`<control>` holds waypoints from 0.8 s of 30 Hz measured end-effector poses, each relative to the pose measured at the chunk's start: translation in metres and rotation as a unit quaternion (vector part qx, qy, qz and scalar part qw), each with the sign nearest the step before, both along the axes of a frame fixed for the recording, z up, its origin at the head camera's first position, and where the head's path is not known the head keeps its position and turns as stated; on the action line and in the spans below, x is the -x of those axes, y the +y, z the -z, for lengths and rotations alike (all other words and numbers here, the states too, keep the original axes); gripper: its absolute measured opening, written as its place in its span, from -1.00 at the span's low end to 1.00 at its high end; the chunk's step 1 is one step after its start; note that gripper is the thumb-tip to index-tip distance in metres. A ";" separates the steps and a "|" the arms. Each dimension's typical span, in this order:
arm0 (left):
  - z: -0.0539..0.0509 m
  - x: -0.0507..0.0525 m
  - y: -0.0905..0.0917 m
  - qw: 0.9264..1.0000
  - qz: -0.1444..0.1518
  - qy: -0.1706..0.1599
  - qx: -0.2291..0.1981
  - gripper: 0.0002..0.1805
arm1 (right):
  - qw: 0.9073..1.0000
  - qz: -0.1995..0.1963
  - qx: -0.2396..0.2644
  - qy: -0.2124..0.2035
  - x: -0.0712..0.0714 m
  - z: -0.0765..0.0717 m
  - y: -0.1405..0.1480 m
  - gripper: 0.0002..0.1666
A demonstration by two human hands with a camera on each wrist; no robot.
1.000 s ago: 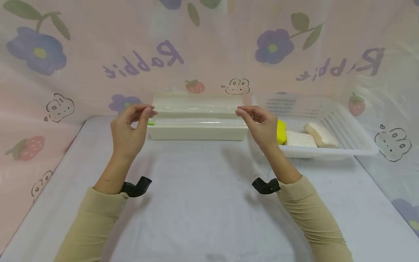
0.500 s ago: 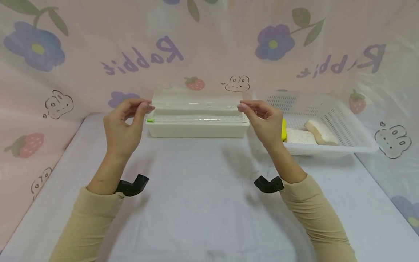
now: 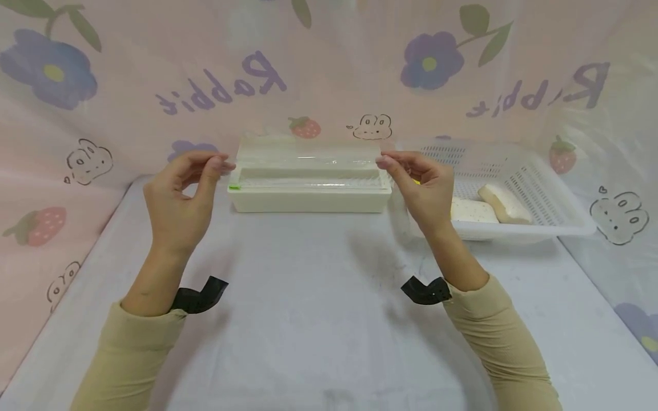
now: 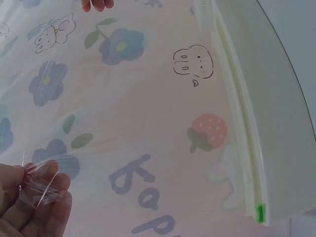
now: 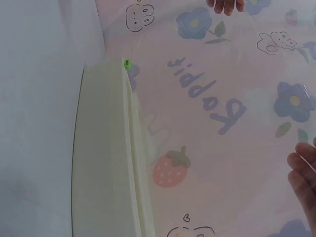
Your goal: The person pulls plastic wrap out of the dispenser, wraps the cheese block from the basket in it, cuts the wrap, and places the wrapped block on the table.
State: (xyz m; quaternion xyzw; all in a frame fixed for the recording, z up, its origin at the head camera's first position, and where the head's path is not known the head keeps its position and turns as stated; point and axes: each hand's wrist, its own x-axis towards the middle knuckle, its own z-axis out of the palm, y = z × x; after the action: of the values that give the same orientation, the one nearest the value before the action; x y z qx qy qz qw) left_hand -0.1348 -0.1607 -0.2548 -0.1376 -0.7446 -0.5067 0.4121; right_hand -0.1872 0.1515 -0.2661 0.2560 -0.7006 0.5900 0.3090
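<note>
A clear plastic film [image 3: 308, 161] is stretched between both hands in front of the raised lid of a long white box [image 3: 309, 202]. The left hand [image 3: 180, 200] pinches the film's left corner between thumb and fingers; the left wrist view shows the film [image 4: 47, 190] bunched at the fingertips. The right hand [image 3: 429, 191] pinches the right corner in the head view. A green slider [image 3: 234, 187] sits at the box's left end, and also shows in the right wrist view at the end of the box [image 5: 101, 148].
A white perforated basket [image 3: 524, 229] stands at the back right, holding pale blocks [image 3: 506, 204] and something yellow, mostly hidden behind the right hand. A patterned curtain [image 3: 329, 74] rises behind the white-covered table [image 3: 308, 314].
Both hands have moved apart and slightly up in the head view, the left one further to the left. Each keeps its pinch on the film, and more of the open box shows beneath.
</note>
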 end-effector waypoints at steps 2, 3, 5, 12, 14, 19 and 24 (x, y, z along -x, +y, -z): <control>-0.002 -0.001 0.000 1.000 -0.003 0.000 -0.003 -0.87 | 1.000 -0.003 -0.004 0.005 -0.001 -0.002 0.001 -0.86; -0.003 -0.001 0.000 1.000 -0.004 0.000 -0.006 -0.87 | 1.000 -0.003 -0.005 0.007 -0.002 -0.003 0.001 -0.86; -0.005 -0.002 0.000 1.000 -0.004 0.002 -0.010 -0.87 | 1.000 -0.003 -0.005 0.005 -0.004 -0.005 0.001 -0.86; -0.009 -0.007 0.001 1.000 -0.004 0.007 -0.023 -0.87 | 1.000 -0.015 0.014 0.007 -0.011 -0.012 0.001 -0.91; -0.011 -0.009 0.001 1.000 -0.002 0.012 -0.026 -0.87 | 1.000 -0.021 0.018 0.014 -0.013 -0.013 0.001 -0.91; -0.014 -0.013 0.002 0.999 -0.003 0.034 -0.026 -0.84 | 0.999 -0.029 0.025 0.025 -0.018 -0.017 0.001 -0.90; -0.015 -0.015 0.005 0.998 -0.008 0.054 -0.029 -0.80 | 0.998 -0.034 0.033 0.032 -0.023 -0.019 0.003 -0.87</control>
State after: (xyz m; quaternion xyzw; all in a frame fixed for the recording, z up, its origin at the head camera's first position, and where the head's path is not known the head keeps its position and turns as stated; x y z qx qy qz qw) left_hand -0.1196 -0.1559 -0.2401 -0.1472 -0.7073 -0.5168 0.4593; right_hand -0.1637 0.1547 -0.2468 0.2883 -0.6612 0.6148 0.3190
